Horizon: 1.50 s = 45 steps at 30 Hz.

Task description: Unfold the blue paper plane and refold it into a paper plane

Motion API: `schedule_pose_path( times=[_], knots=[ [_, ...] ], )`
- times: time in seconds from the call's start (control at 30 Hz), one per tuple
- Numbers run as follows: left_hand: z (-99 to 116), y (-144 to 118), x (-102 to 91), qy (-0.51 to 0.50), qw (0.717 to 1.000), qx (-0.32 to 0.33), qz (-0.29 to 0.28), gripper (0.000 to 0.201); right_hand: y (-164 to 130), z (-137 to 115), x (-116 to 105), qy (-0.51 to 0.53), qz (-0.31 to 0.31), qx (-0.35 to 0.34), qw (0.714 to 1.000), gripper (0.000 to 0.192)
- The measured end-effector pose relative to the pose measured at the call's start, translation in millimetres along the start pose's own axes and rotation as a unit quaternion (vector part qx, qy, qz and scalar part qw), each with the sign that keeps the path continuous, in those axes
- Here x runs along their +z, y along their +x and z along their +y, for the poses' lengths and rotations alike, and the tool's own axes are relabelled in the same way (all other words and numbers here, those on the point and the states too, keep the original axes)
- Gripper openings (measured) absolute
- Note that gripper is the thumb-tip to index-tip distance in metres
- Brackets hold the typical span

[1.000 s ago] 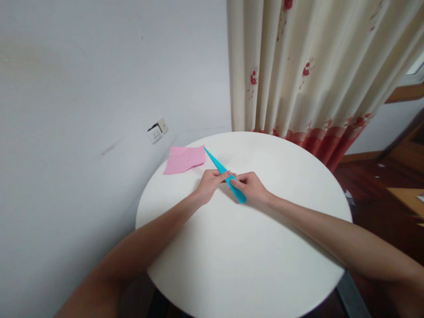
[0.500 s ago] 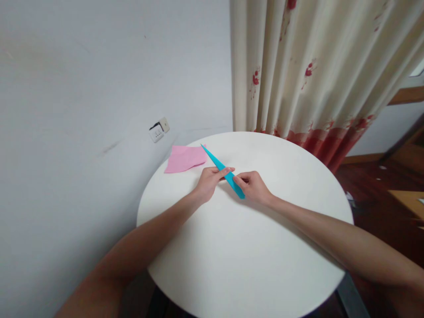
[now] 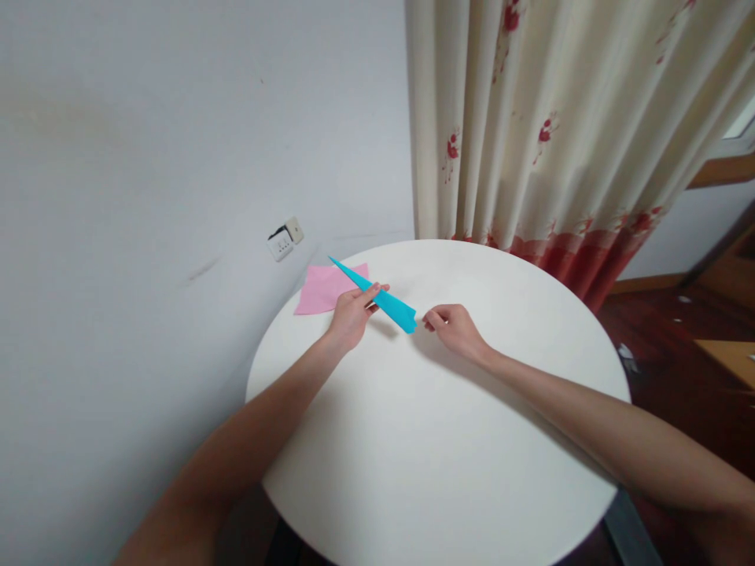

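A long, narrow blue folded paper (image 3: 396, 309) tapers to a sharp point at its upper left and is wider at its lower right end. My left hand (image 3: 352, 313) grips it near the middle, thumb on top and fingers beneath, above the white table. Just right of the wide end is my right hand (image 3: 455, 328), its fingers curled in and apart from the paper; nothing shows in them. A pink sheet (image 3: 323, 289) lies flat on the table behind my left hand, partly covered by the blue tip.
The round white table (image 3: 442, 448) stands against a pale wall (image 3: 177, 141) with a socket (image 3: 281, 244) on it. A cream and red curtain (image 3: 489, 118) hangs behind the table. Part of a wooden surface (image 3: 728, 358) shows at the right.
My left hand has moved left and slightly up with the blue folded paper. My right hand has let go of the paper's wide end and stays almost in place.
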<state>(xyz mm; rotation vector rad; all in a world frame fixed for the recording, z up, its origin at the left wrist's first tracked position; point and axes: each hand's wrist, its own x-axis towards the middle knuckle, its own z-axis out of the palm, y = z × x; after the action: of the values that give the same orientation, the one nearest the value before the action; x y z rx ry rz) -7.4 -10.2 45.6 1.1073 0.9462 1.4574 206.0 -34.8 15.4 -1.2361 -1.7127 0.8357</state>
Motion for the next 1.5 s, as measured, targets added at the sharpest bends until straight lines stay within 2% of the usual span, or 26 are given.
schedule_pose_path(
  times=[0.07, 0.17, 0.3, 0.37, 0.53, 0.87, 1.03, 1.13, 1.2, 1.27, 1.33, 1.5],
  knots=[
    [-2.5, -6.5, 4.6, 0.015, 0.999, -0.013, -0.028, 0.030, 0.6, -2.2, 0.5, 0.054, 0.008, 0.000, 0.999, 0.033],
    [-9.7, -21.6, 17.1, 0.049, 0.995, -0.038, -0.082, 0.034, -3.5, -8.4, 3.2, 0.108, -0.041, -0.020, 0.993, 0.045],
    [-18.4, -34.8, 29.0, 0.071, 0.987, -0.047, -0.135, 0.035, -11.3, -14.1, 6.6, 0.108, -0.100, -0.044, 0.988, 0.051],
    [-19.1, -34.5, 28.9, 0.073, 0.986, -0.045, -0.140, 0.035, -13.2, -15.0, 6.1, 0.109, -0.115, -0.048, 0.986, 0.051],
    [-10.5, -20.2, 16.3, 0.053, 0.995, -0.026, -0.081, 0.033, -15.0, -17.9, 2.1, 0.109, -0.160, -0.023, 0.981, 0.049],
    [8.1, 14.5, -15.3, -0.028, 0.999, 0.005, 0.040, 0.025, -19.9, -16.2, 2.8, 0.111, -0.217, -0.025, 0.969, 0.046],
    [15.3, 28.5, -32.3, -0.029, 0.995, 0.012, 0.091, 0.024, -19.4, -14.8, 2.7, 0.109, -0.207, -0.014, 0.972, 0.048],
    [12.3, 23.1, -28.9, 0.000, 0.999, -0.029, 0.039, 0.039, -17.1, -13.7, 2.9, 0.118, -0.172, 0.008, 0.978, 0.048],
    [6.2, 11.8, -18.8, 0.023, 0.998, -0.056, -0.036, 0.049, -15.3, -12.5, 3.2, 0.128, -0.148, 0.022, 0.980, 0.049],
    [-1.8, -2.4, -5.6, 0.051, 0.987, -0.084, -0.129, 0.048, -14.1, -11.1, 3.9, 0.137, -0.136, 0.027, 0.981, 0.049],
    [-9.6, -15.0, 6.5, 0.081, 0.974, -0.100, -0.187, 0.044, -13.6, -10.0, 5.0, 0.147, -0.134, 0.024, 0.980, 0.051],
    [-16.2, -27.3, 17.6, 0.114, 0.974, -0.076, -0.178, 0.037, -14.9, -9.2, 9.3, 0.180, -0.142, 0.043, 0.972, 0.053]
  ],
)
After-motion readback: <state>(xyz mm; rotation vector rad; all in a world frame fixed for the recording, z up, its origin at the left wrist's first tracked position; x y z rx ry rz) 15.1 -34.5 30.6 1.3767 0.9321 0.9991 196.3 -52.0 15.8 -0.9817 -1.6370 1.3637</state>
